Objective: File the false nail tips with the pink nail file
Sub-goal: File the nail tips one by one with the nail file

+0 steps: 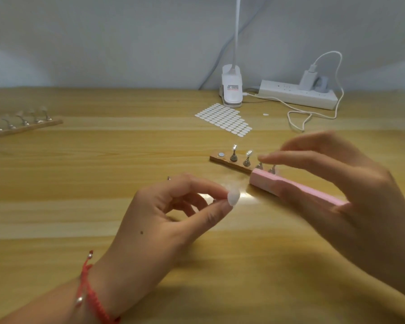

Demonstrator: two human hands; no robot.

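My left hand (168, 213) pinches a small white false nail tip (233, 198) between thumb and forefinger, a little above the wooden table. My right hand (337, 195) holds the pink nail file (290, 185) between thumb and fingers, its free end pointing left, just right of the tip and apart from it. Behind the file lies a small wooden holder strip (229, 163) with metal stands; two of them (240, 155) carry clear nail tips, and the file and my fingers partly hide the others.
A second wooden strip with several stands (21, 125) lies at the far left. A sheet of white adhesive tabs (223, 119) lies mid-table. At the back stand a white clip lamp base (231, 90) and a power strip (297, 94) with a charger and white cable (313, 113).
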